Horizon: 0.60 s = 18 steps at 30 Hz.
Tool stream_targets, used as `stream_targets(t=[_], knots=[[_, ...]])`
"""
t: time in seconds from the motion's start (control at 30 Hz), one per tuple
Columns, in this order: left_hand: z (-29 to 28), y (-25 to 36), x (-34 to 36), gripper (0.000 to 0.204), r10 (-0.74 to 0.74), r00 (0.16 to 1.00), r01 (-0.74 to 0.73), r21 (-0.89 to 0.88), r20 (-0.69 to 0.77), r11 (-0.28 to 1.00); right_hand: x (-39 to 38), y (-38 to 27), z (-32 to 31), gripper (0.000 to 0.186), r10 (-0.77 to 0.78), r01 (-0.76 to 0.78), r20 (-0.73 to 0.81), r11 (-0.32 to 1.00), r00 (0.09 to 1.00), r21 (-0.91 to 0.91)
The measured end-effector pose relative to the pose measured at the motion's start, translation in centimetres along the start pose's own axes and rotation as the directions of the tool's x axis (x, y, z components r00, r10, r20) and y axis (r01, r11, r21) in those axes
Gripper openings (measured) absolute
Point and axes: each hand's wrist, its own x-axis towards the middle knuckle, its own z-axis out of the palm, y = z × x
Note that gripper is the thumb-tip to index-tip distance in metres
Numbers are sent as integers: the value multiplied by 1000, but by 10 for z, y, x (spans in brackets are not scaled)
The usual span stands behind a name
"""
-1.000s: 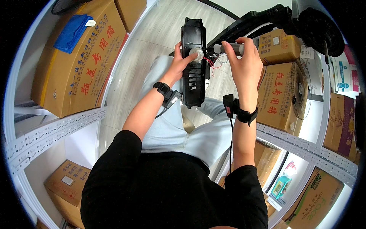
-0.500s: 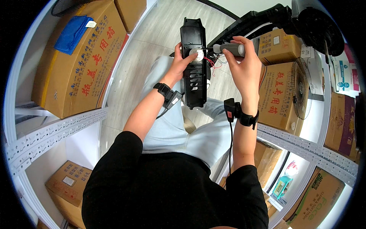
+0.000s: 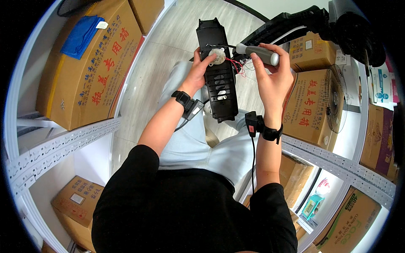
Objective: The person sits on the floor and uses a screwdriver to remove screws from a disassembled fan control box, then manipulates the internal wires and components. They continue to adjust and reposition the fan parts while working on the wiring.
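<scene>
A long black plastic housing [image 3: 220,80] stands upright over my lap. My left hand [image 3: 201,69] grips its left edge, thumb resting by a small round silver motor [image 3: 218,55] set in the housing. Thin red wires [image 3: 234,65] run from the motor to the right. My right hand [image 3: 270,78] holds a grey-handled screwdriver [image 3: 260,52] lying sideways, its tip pointing left toward the motor. Both wrists carry black bands with small black devices.
Brown cardboard boxes [image 3: 90,63] sit on white metal shelving [image 3: 50,149] to my left, one topped with a blue cloth [image 3: 81,34]. More boxes [image 3: 306,105] and a shelf rail [image 3: 337,166] stand on the right. A black fan part [image 3: 350,29] is at upper right.
My right hand has shifted the screwdriver slightly, bringing its tip closer to the motor. The left hand keeps its hold on the housing.
</scene>
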Motion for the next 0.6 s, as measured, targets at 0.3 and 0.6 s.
stream_targets(t=[0.3,0.6], knots=[[-4,-2,4,69,38,999,-38,18,20,999,-8,16,26,32,-8,8,21,1000,1000,18],[-1,1,1,73,3,1000,-3,21,15,1000,-10,21,40,33,-7,7,17,999,1000,33]])
